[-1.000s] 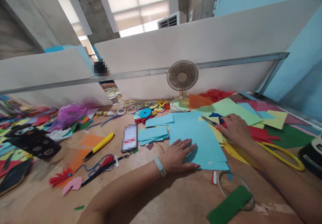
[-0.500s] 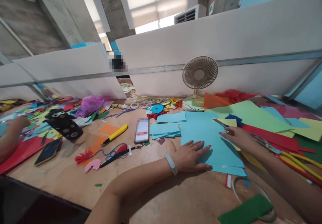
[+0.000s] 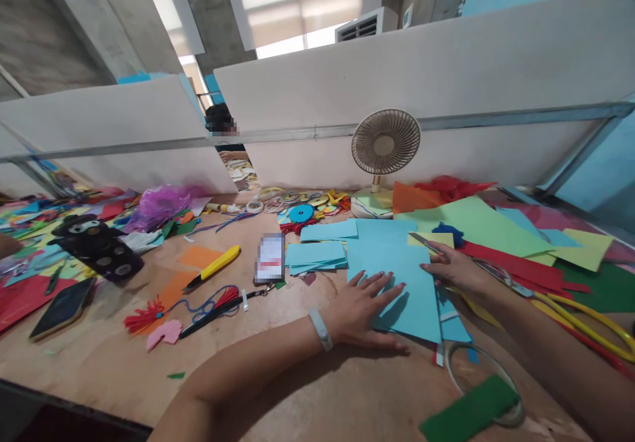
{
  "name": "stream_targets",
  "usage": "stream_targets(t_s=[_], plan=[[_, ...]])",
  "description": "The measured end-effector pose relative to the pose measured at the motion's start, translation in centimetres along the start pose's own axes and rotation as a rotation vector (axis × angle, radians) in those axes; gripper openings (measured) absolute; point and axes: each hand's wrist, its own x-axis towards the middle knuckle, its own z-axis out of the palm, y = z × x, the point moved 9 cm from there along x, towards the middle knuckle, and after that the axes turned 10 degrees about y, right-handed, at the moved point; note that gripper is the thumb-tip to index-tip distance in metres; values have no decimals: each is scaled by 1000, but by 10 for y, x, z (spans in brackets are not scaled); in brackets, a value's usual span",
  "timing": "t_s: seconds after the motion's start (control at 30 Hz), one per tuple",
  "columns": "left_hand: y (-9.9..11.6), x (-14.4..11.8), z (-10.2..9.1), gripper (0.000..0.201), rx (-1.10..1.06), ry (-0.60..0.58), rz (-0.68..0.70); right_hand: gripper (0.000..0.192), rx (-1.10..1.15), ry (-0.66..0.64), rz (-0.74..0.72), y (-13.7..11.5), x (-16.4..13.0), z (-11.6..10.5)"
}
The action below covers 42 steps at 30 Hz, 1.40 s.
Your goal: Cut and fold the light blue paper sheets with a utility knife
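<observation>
While my left hand (image 3: 364,309) lies spread flat on the blue sheet (image 3: 397,276) | right hand (image 3: 454,266), fingers loosely open, touches its edge | sheet uncut, scissors (image 3: 426,242) idle beside.

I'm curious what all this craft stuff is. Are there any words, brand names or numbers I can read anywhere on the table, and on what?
No text can be read.
Phone: its screen is blurred out.
Desk fan: no lettering shows.
Yellow utility knife: no brand can be made out.
White wristband on the left hand: plain.
Light blue paper under both hands: blank.
</observation>
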Motion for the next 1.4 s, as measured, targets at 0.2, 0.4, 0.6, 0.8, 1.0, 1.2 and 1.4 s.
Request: stream_targets(t_s=[0.2, 0.4, 0.6, 0.8, 1.0, 1.2, 1.4], plan=[[6, -19, -35, 106, 146, 130, 139, 71, 180, -86, 18, -43, -27, -3], [-18, -56, -68, 74, 388, 522, 174, 60, 137, -286, 65, -61, -51, 13], [20, -68, -73, 57, 281, 192, 349, 64, 73, -438, 61, -32, -68, 62], [49, -93, -74, 37, 276, 141, 422, 63, -366, -219, -613, -59, -100, 64], [47, -108, -61, 29, 344, 171, 335, 97, -642, -769, -1095, -55, -200, 101], [39, -101, -52, 19, 398, 66, 221, 67, -677, -668, -1321, -24, -201, 107], [17, -98, -51, 23, -6, 55, 17, 40, -510, -628, -1263, -17, -177, 89]])
